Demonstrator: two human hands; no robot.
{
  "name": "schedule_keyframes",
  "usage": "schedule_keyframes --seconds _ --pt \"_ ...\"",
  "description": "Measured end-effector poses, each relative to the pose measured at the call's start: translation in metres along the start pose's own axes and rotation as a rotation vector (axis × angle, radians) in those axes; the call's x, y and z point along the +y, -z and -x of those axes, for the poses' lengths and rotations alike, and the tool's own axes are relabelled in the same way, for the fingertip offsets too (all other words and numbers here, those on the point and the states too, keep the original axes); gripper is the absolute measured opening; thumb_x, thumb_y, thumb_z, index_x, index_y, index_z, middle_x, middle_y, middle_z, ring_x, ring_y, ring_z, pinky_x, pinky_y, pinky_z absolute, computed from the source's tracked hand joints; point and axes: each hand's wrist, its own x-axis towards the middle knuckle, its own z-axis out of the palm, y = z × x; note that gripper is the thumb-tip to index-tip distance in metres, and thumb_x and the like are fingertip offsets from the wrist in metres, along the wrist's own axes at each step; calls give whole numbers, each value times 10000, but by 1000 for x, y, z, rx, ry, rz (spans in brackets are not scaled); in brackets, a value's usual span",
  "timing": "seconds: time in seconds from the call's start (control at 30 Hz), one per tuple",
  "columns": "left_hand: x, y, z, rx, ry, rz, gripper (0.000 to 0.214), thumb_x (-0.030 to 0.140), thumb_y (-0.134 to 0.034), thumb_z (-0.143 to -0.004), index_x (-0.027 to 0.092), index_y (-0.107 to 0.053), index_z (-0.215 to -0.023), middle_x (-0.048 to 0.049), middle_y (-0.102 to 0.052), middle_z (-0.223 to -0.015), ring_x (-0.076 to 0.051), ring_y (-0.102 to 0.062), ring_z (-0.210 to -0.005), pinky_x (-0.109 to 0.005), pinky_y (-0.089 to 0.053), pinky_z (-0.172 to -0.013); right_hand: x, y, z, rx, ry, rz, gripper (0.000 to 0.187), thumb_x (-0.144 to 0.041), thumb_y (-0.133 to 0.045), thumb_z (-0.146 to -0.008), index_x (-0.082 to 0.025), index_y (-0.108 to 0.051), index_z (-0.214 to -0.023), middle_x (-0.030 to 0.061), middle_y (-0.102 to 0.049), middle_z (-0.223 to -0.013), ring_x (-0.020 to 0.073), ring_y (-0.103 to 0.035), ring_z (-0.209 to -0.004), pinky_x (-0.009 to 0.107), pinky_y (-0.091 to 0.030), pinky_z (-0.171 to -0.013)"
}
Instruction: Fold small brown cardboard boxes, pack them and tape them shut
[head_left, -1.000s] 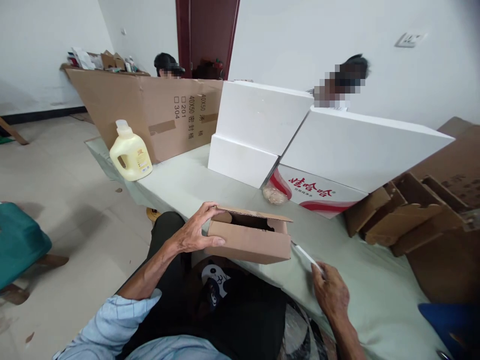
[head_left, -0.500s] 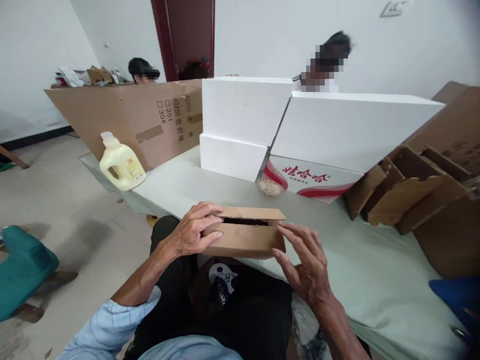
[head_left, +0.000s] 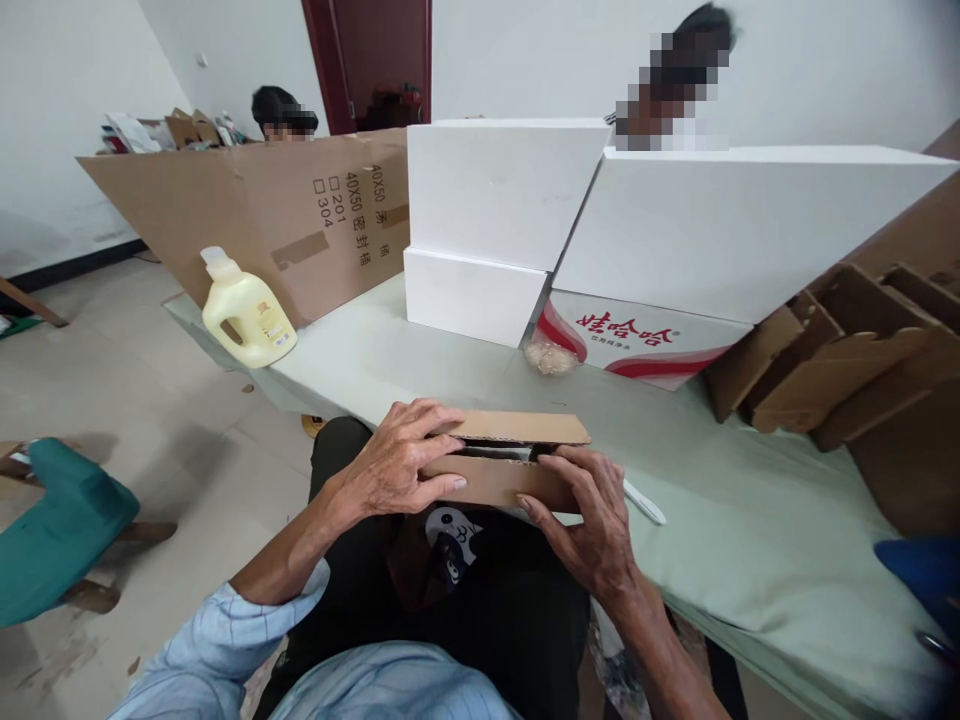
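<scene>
A small brown cardboard box (head_left: 491, 484) lies at the table's near edge, its long top flap standing up and a dark gap showing behind the front panel. My left hand (head_left: 401, 455) grips the box's left end, fingers over the top and thumb along the front. At the right end, my right hand (head_left: 589, 510) is closed on the box, fingertips at the gap and thumb against the front panel. What is inside cannot be made out clearly. Just right of that hand lies a slim white object (head_left: 645, 502), partly hidden.
White boxes (head_left: 480, 300) are stacked across the table (head_left: 352, 370), beside a red-and-white carton (head_left: 637, 350). A clear plastic bundle (head_left: 551, 357) lies before them. Left are a yellow jug (head_left: 251, 320) and large carton (head_left: 262, 215); right, folded cardboard (head_left: 832, 350). Two people sit behind.
My right hand has moved left onto the box, and its fingers have closed over the right end. The slim white object beside it has come into view. My left hand keeps its grip.
</scene>
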Motion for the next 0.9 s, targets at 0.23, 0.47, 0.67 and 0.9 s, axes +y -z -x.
schedule_keyframes --seconds 0.23,0.47,0.67,0.9 --pt "12 1 -13 -40 -6 -91 221 395 -757 -1011 217 -791 -1138 -131 -696 -1422 -343 -591 -1367 -537 -474 -1075 -7 -8 -5 1 -64 -21 188 -277 -666 -1073 -227 -615 -1247 84 -699 -1110 284 -651 -1046 460 -454 -969" --pt "14 0 -40 -112 54 -56 138 339 -729 -1032 240 -825 -1041 -105 -706 -1399 -314 -621 -1314 -493 -507 -1028 -2 -11 -17 -6 -152 -21 170 -291 -612 -1090 -241 -642 -1250 84 -700 -1132 291 -640 -1058 456 -449 -949" --pt "13 -3 -57 -147 100 -56 140 303 -710 -1037 275 -843 -1072 -82 -710 -1388 -306 -632 -1309 -501 -514 -1056 3 -16 -24 -25 -223 -37 183 -320 -597 -1080 -240 -671 -1227 79 -723 -1131 294 -639 -1070 456 -439 -938" --pt "13 -8 -65 -113 129 -17 144 281 -714 -1026 287 -851 -1069 -68 -733 -1340 -287 -647 -1280 -489 -507 -1054 7 -16 -30 -11 -227 -21 193 -306 -546 -1107 -227 -681 -1220 76 -722 -1118 273 -634 -1047 434 -436 -912"
